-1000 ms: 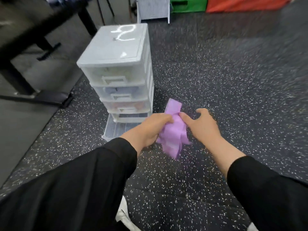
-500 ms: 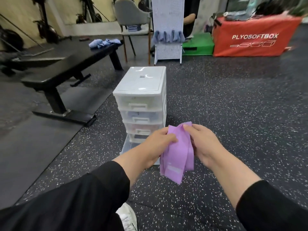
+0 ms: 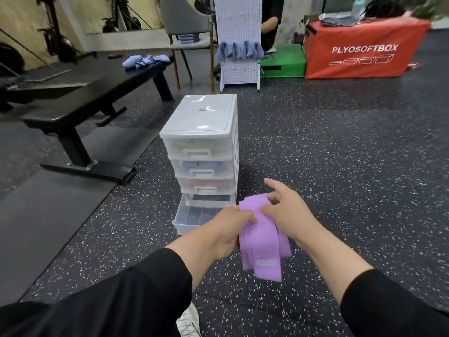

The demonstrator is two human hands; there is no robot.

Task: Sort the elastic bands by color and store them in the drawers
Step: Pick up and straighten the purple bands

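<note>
Purple bands (image 3: 263, 242) in both hands — black bench (image 3: 80, 100) left.

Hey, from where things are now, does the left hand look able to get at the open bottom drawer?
Probably yes. The bottom drawer is pulled out just beyond the left hand, with nothing between them, but that hand holds the purple bands together with the right hand.
</note>
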